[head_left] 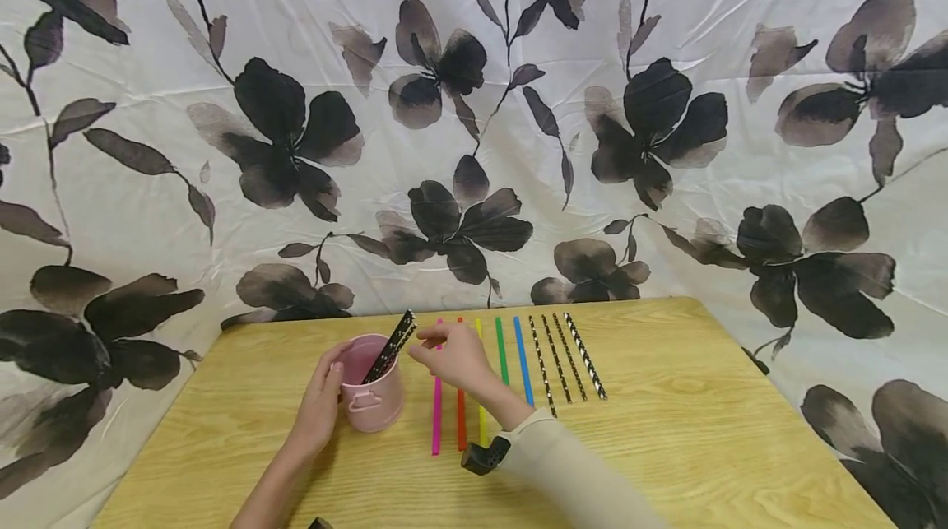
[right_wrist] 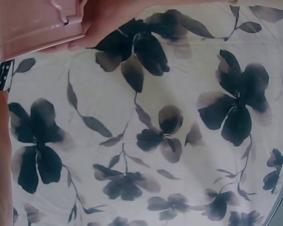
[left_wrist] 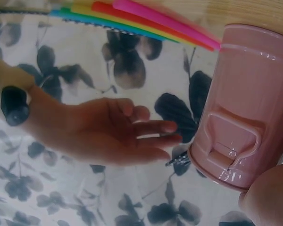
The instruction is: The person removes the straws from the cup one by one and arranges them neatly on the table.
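Observation:
A small pink metal bucket point(head_left: 381, 407) with side handles stands on the table, and my left hand point(head_left: 318, 404) grips it from the left, thumb by the rim. Black straws with a light pattern point(head_left: 388, 353) lean out of the bucket toward the right. Just right of their tops is my right hand point(head_left: 457, 358), its fingers loosely extended and nothing held in them. The left wrist view shows the bucket's handle point(left_wrist: 233, 139) up close, with the fingers of the right hand point(left_wrist: 108, 129) apart from the rim.
Under and beyond the right forearm lie a pink straw point(head_left: 436, 422), a red straw point(head_left: 462, 424), a yellow straw point(head_left: 483, 426), a green straw point(head_left: 501, 348) and a blue straw point(head_left: 522, 360), side by side. Several black patterned straws point(head_left: 585, 356) continue the row. Floral cloth point(head_left: 444, 142) hangs behind the table.

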Demonstrator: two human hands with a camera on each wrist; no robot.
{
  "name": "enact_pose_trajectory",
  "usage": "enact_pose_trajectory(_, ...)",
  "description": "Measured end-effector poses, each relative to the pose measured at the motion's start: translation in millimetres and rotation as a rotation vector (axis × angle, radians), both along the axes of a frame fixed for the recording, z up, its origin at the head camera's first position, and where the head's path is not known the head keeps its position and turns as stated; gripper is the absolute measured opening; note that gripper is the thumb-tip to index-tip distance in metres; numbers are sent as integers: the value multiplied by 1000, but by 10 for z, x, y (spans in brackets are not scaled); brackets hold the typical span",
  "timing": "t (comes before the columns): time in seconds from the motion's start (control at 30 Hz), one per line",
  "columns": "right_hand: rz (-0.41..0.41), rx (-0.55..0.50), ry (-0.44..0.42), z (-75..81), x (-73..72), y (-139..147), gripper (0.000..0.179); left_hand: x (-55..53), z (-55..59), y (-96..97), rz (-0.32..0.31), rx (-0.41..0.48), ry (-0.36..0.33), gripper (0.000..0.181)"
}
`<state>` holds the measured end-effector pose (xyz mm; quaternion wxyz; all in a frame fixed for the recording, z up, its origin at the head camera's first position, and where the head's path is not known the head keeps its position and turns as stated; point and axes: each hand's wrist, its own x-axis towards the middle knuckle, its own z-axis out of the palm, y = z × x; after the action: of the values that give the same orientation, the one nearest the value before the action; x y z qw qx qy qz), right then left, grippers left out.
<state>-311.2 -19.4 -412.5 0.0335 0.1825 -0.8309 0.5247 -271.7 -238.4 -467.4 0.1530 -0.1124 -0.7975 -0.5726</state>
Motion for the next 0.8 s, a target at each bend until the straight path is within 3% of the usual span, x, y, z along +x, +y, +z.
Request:
enact_pose_trajectory(0.2, -50, -101, -17, -34, -43, -148, 25, -83, -44, -34, -30, 18, 5, 38)
enact_pose_trajectory(0.43, -113, -156, 10, -67, -50, -222, 15, 2, 86, 39, -18, -1, 13, 38)
enact_pose_trajectory(0.53, -122, -163, 5, -98, -66, -249, 13, 12, 92, 48, -14, 1, 19, 38)
enact_pose_trajectory(0.8, -115, -219, -65, -176, -81, -342, 13, -104, -134, -55, -21, -24, 22, 38)
